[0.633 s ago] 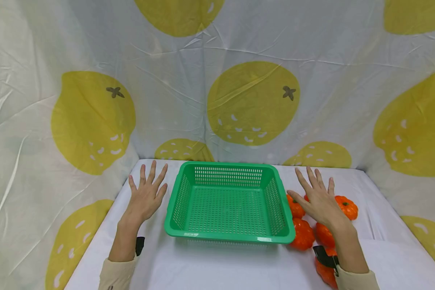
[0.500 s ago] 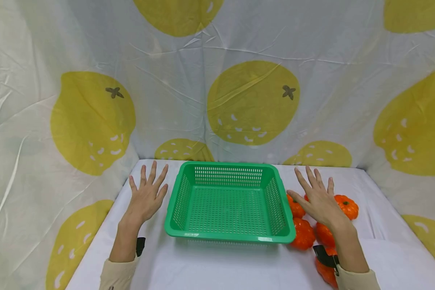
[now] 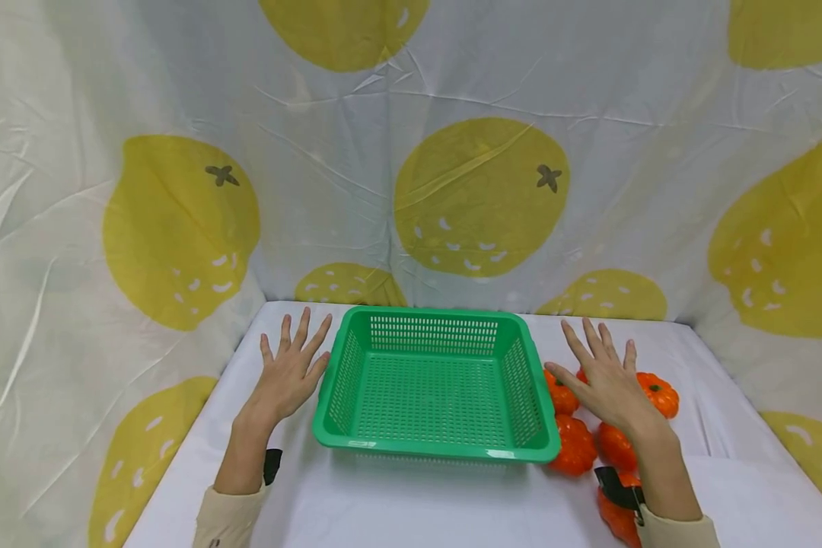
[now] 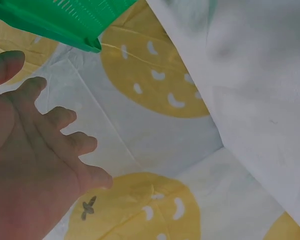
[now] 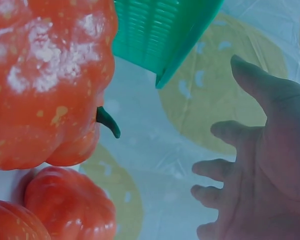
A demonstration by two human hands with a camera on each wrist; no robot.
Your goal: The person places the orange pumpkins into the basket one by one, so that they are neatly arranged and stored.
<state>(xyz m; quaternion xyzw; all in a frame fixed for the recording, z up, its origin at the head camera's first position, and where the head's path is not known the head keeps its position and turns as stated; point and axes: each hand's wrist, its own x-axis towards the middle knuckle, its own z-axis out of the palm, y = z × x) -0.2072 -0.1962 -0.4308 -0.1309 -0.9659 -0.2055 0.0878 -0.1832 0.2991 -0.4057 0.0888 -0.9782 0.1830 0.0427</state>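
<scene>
A green plastic basket (image 3: 430,399) with perforated walls stands in the middle of the white table, and I see nothing inside it. Just left of it is my left hand (image 3: 285,380), fingers straight and spread, holding nothing. My right hand (image 3: 606,380) is likewise spread, raised above several orange pumpkins to the right of the basket. One pumpkin (image 3: 574,445) lies close beside the basket's right wall; another pumpkin (image 3: 657,394) shows beyond the right hand. In the right wrist view a large pumpkin (image 5: 45,80) with a green stem looms near the camera, apart from the hand.
A white cloth printed with yellow lemons (image 3: 482,196) hangs behind the table and along both sides. The table's white cover (image 3: 418,510) shows in front of the basket. A pumpkin (image 3: 619,510) lies partly behind the right wrist and its black strap (image 3: 619,489).
My left hand has shifted slightly to the right, closer to the basket. The right hand stays in nearly the same place. The basket and pumpkins have not visibly moved on the table.
</scene>
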